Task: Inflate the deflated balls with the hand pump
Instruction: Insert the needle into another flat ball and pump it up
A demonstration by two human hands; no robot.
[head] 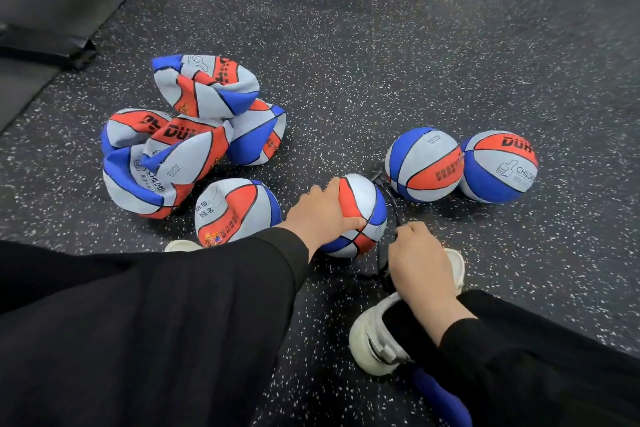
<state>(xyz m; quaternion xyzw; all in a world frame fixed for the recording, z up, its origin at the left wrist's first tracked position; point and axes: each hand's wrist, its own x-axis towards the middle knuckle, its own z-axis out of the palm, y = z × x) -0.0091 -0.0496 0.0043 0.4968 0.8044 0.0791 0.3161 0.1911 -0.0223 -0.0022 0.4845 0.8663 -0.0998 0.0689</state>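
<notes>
- head view: your left hand (325,210) lies over the ball in work (360,215), fingers curled round its left side and thumb across the front, holding it down on the speckled floor (346,62).
- your right hand (420,258) sits just beside that ball at its 4 o'clock, fingers curled and pinching the thin black hose (393,210) that arcs around the ball's right edge. the needle end is hidden, so i cannot tell whether it is seated in the valve.
- the ball looks round already. judge firmness with your left thumb before moving on, and keep the hose straight at the valve so it does not kink.
- the blue pump body (446,399) shows at 5 o'clock, low in the view, by your white shoe (375,340).
- two inflated balls (424,165) rest at 2 o'clock, touching each other. set the finished one beside them.
- the deflated pile (194,125) crowds 10 o'clock, with a part-filled ball (237,210) just left of your wrist.
- open floor lies at 12 o'clock. a dark mat edge (83,52) bounds the far left.
</notes>
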